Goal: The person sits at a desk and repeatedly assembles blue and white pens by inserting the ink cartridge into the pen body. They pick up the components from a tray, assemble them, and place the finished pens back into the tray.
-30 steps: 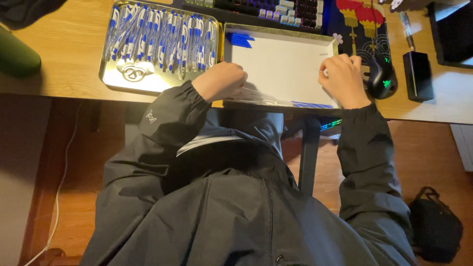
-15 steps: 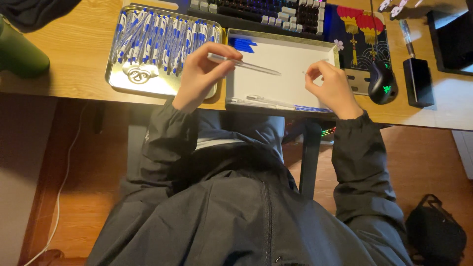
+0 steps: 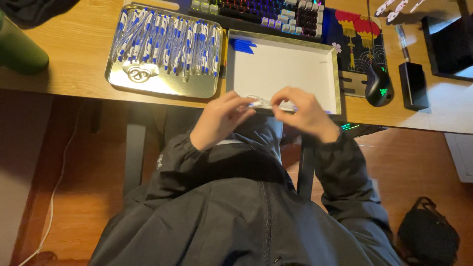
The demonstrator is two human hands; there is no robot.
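Hands meet at the near edge of the white tray [image 3: 315, 64], and between them you hold a clear pen [image 3: 260, 104] lying crosswise. Your left hand [image 3: 219, 118] curls in from the left, its fingertips pinched on the pen's left end, while your right hand [image 3: 305, 114] comes from the other side with its fingers bent and pressed together over the pen's right part, a bit of blue showing just past them. The pen sits right above the front rim of the white tray, over your lap and the gap below the wooden desk [image 3: 74, 64]. On that tray, a few blue caps [image 3: 242, 46] lie in the far left corner, and its white floor is otherwise bare. Just to the left, touching or nearly touching it, stands a shiny metal tray [image 3: 148, 84] packed with rows of clear pens with blue parts [image 3: 167, 42]. Beyond both trays runs a keyboard [image 3: 266, 12] with lit keys. To the right, a black mouse [image 3: 378, 84] rests on a patterned mat [image 3: 354, 44], with a small black box [image 3: 413, 84] beside it. A green rounded object [image 3: 19, 49] sits at the desk's left edge.
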